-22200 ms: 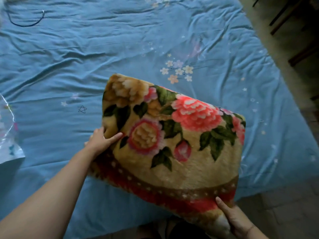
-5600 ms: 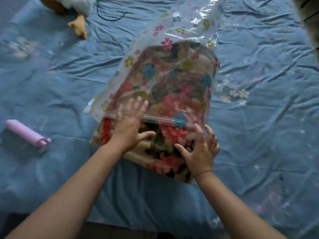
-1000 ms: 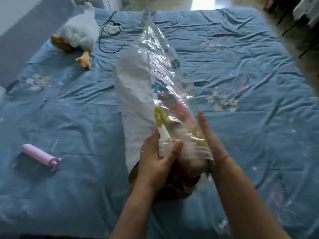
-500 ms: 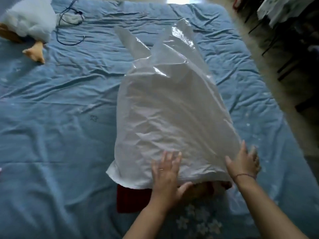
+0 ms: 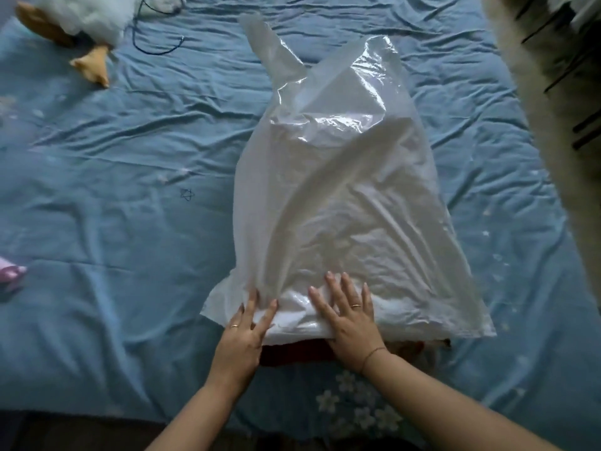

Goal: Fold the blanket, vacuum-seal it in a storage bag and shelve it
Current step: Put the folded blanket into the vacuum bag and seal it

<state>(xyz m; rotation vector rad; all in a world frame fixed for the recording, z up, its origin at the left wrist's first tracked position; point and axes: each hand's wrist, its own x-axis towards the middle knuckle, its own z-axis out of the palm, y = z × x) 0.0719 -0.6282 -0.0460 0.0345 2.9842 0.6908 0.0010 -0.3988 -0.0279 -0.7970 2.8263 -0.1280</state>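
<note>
Our white storage bag (image 5: 341,206) lies flat on the blue bed (image 5: 97,222). At its near edge we see only a dark red strip of the blanket (image 5: 292,353). Our left grip (image 5: 242,336) and right grip (image 5: 349,323) are released, with straight fingers pressing on this edge.

Storage bag (image 5: 341,206): milky white and glossy, with bright highlights toward its far end.
Blanket (image 5: 292,351): dark red, a tan-gold patch beside it, showing at the bag's near edge.
Bed sheet (image 5: 113,229): blue, printed with pale white blossoms and one small dark star outline.
Plush toy (image 5: 94,11): white body, orange-tan feet.
Cord (image 5: 156,51): dark blue-black.
Small item (image 5: 9,278): lilac-pink.
Left hand (image 5: 242,340): gold ring.
Right hand (image 5: 353,323): gold ring, thin reddish wrist band.
</note>
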